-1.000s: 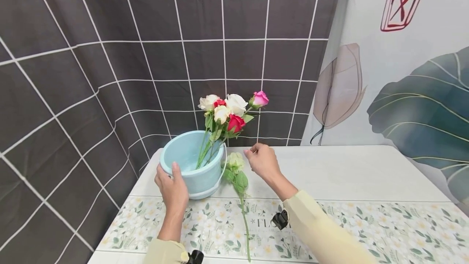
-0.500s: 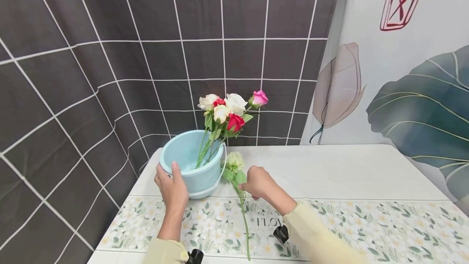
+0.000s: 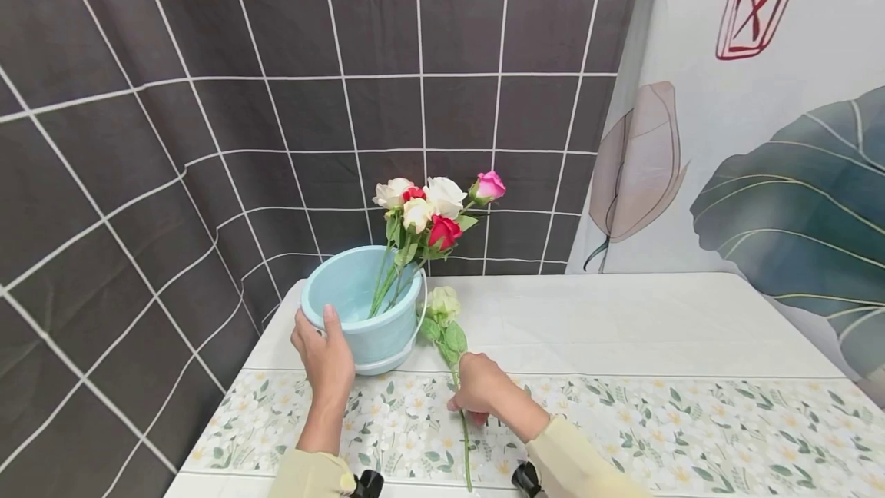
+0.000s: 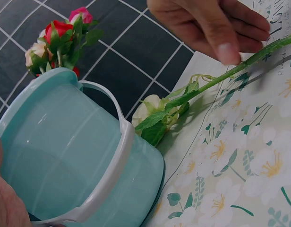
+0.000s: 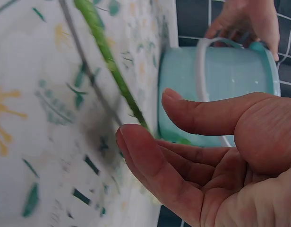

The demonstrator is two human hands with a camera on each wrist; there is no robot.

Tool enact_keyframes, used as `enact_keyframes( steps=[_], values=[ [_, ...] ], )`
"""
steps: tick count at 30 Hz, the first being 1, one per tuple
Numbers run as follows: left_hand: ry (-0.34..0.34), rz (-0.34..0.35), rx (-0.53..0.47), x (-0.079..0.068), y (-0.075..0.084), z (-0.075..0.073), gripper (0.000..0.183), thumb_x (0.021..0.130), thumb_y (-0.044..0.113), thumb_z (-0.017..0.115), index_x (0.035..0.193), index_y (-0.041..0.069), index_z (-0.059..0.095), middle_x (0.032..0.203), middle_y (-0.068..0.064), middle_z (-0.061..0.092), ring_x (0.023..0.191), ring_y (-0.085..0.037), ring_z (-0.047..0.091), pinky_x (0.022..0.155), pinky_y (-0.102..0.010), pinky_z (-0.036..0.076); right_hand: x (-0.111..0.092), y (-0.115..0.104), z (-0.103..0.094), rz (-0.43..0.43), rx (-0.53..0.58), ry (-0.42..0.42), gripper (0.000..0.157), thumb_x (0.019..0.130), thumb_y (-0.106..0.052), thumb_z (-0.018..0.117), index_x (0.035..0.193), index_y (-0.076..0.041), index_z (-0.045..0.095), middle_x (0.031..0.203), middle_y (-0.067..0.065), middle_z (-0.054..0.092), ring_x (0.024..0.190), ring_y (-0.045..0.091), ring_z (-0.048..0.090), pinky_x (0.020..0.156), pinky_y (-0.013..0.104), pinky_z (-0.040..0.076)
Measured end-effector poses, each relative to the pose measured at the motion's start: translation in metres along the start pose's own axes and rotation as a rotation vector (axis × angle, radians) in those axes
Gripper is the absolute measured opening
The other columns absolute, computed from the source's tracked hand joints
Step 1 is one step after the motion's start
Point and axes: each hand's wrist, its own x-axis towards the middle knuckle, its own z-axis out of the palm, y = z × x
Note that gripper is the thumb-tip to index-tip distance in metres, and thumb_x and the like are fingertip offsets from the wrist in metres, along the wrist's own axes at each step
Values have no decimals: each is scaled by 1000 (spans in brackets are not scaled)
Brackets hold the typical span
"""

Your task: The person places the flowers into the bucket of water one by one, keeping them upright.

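A light blue bucket (image 3: 380, 343) stands at the table's left, tilted slightly in the head view. My left hand (image 3: 323, 356) holds its near left side, thumb over the rim. Several artificial roses lean out of it, among them a red rose (image 3: 445, 231), a pink rose (image 3: 490, 186) and a white rose (image 3: 445, 197). Beside the bucket lies a pale green-white rose (image 3: 443, 304) with its leaves and long stem (image 4: 209, 84). My right hand (image 3: 484, 386) is at that stem, thumb and fingers apart, fingertips right beside it in the right wrist view (image 5: 207, 156).
The white table (image 3: 622, 321) carries a floral printed band (image 3: 691, 429). A dark grid-patterned curtain (image 3: 456, 114) stands behind and to the left. The bucket's white handle (image 4: 100, 184) hangs down its side. A leaf-printed cloth (image 3: 816, 198) hangs at the right.
My right hand has come down from beside the loose rose's head, along its leaves, to the stem nearer me. The left hand and the bucket have stayed in place.
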Motion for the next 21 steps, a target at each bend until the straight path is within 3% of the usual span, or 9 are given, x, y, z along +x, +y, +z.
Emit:
enact_keyframes(
  steps=[9, 21],
  values=[
    [8, 12, 2, 1, 0, 1, 75, 99, 57, 27, 156, 15, 1, 156, -19, 5, 141, -46, 17, 114, -60, 13, 0, 2, 15, -12, -47, 39, 30, 67, -6, 86, 75, 8, 61, 48, 6, 52, 34, 15, 56, 37, 23, 47],
    [1, 5, 0, 0, -1, 0, 75, 99, 57, 27, 156, 17, 0, 156, -18, 5, 141, -47, 17, 113, -61, 13, -4, 5, 20, -33, -42, 65, 18, 67, 5, 78, 68, 5, 59, 39, 2, 49, 31, 13, 53, 35, 22, 46]
  ],
)
